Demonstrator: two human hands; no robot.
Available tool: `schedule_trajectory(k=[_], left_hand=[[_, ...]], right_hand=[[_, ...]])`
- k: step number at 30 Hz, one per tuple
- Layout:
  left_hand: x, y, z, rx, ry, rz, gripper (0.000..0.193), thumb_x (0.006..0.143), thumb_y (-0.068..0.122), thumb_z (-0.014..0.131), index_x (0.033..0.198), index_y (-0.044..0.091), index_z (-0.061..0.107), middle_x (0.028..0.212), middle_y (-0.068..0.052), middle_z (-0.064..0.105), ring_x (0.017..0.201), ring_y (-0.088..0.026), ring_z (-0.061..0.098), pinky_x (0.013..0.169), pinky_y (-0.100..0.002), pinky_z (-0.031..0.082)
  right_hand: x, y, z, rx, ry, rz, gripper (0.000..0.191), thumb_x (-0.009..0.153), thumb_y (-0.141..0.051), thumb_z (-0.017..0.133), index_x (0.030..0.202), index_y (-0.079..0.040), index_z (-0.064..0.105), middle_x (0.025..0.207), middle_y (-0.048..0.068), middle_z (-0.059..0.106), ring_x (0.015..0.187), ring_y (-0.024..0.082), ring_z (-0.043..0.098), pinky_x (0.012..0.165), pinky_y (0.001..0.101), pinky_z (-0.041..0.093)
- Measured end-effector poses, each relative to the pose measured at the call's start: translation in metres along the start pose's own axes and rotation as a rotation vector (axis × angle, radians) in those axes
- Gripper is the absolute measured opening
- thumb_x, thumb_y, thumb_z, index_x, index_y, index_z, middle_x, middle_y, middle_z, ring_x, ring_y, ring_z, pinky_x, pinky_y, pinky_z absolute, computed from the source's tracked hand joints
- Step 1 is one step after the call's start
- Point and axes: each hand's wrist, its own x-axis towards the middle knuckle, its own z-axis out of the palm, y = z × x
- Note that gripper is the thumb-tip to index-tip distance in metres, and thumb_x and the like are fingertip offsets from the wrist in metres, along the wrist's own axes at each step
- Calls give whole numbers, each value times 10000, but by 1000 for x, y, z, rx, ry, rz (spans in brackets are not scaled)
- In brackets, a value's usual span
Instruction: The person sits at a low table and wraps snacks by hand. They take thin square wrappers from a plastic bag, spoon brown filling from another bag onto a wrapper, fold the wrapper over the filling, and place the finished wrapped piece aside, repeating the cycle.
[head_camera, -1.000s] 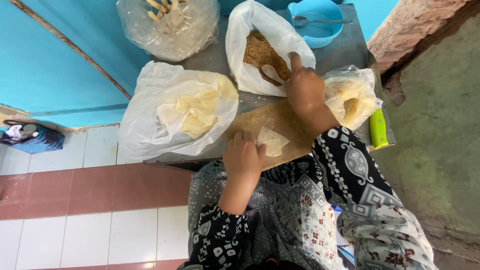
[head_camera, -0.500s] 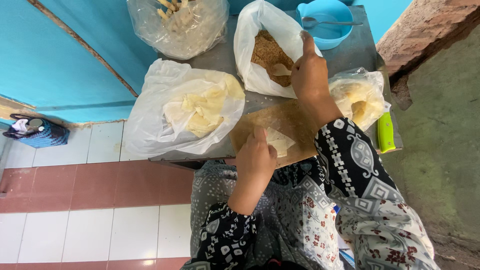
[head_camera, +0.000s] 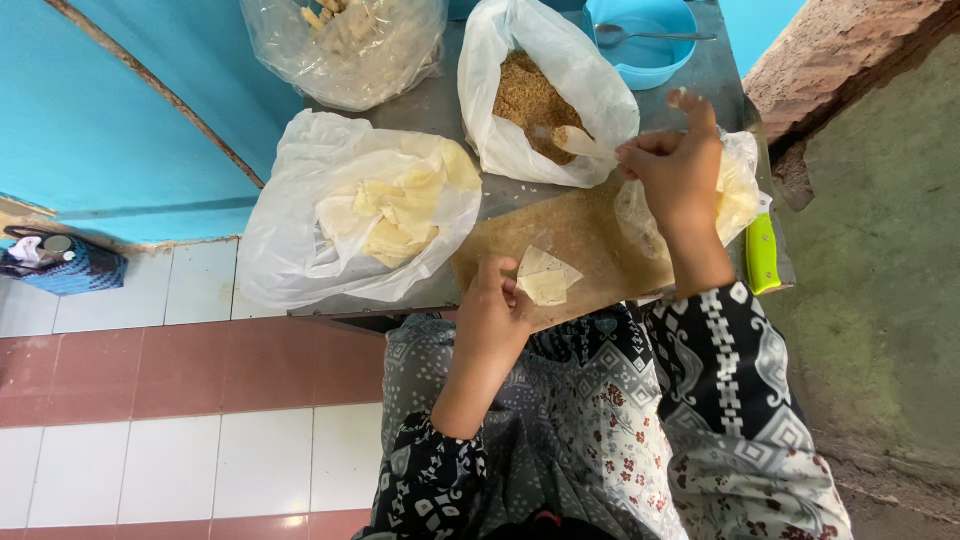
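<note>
Bags (head_camera: 350, 205) around board (head_camera: 590, 240) — hands (head_camera: 495, 315) between

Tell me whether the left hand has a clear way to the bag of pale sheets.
Probably yes. The left hand rests on the board by the folded sheet; the open bag lies right beside it, with nothing between them.

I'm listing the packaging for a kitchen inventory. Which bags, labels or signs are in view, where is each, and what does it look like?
Clear plastic bag: far left of the table, holding pale pieces.
White plastic bag: near left, open, holding pale yellow sheets.
White bag of brown crumbs: centre back, open.
Small clear bag: behind the right hand, holding yellowish contents.
No labels, signs or screens show.
</note>
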Motion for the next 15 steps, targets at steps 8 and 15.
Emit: schedule_trajectory(k=[8, 15], left_hand=[[0, -9, 0, -152, 23, 25, 333, 891, 17, 679, 1196, 0, 548, 956, -102, 697, 822, -182, 723, 730, -305, 590], [1, -7, 5, -199, 49, 10, 319, 903, 10, 663, 1205, 0, 560, 957, -100, 699, 818, -180, 720, 723, -298, 592]], right_hand=[[-110, -48, -20, -14, -107, 159, 699, 881, 111, 708, 1494, 30, 384, 933, 130, 741, 820, 148, 728, 746, 247, 588], [-151, -68, -7, -565, -171, -140, 630, 872, 26, 734, 1439, 2, 460, 944, 138, 766, 804, 203, 753, 722, 318, 586]])
